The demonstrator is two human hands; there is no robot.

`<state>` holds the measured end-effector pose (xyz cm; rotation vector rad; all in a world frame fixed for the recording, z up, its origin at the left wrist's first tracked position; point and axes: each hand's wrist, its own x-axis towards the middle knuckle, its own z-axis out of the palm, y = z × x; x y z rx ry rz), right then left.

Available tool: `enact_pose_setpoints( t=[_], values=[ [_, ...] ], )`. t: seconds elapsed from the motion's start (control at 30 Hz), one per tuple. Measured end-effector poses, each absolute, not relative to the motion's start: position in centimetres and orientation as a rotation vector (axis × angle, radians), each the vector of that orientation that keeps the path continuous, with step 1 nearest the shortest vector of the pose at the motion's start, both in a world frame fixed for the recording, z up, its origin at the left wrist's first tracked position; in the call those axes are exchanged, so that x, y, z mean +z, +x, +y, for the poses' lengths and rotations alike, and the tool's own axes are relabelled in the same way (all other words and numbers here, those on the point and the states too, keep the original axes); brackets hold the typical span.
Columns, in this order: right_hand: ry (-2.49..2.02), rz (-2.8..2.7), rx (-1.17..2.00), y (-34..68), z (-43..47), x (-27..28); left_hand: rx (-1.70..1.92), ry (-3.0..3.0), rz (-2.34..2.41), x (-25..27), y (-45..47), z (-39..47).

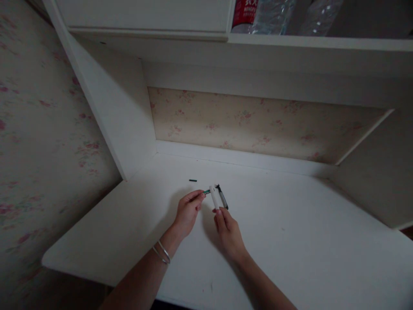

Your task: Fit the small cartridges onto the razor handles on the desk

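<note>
My left hand pinches a thin, dark greenish strip between thumb and fingertips. The strip's far end meets or lies very close to the upper part of a slim white stick-like object; whether it enters it I cannot tell. My right hand grips that white object at its lower end, with the fingers closed. Just to the right of it, a grey and black pen-like object rests on the desk, its lower end near my right fingertips. A short dark strip lies farther back, left of the white object.
The white desk has a side panel at left and a low back ledge. Overhead runs a shelf, bearing a red-labelled bottle and clear plastic bottles. Floral wallpaper covers the left wall.
</note>
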<state>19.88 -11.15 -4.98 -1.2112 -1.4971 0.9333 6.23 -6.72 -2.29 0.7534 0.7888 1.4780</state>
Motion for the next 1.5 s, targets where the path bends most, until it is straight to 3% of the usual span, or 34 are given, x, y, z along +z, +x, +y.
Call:
enact_pose_setpoints(
  t=[0.17,0.4,0.93,1.5],
  values=[
    [-1.22,-1.363,0.923,20.15,-11.11,-5.1,1.494,0.723,0.784,-2.48,6.12,-6.6],
    [-1.109,-1.582,1.031,19.94,-11.74,-4.5,1.536,0.678,0.792,-1.93,6.23,-6.6],
    [-1.186,-1.758,0.759,20.47,-11.39,-4.23,1.561,0.721,0.758,-2.03,6.26,-6.5],
    [-1.258,-1.761,0.667,20.73,-11.27,-4.23,1.555,0.772,0.792,-2.14,6.27,-6.55]
  ],
)
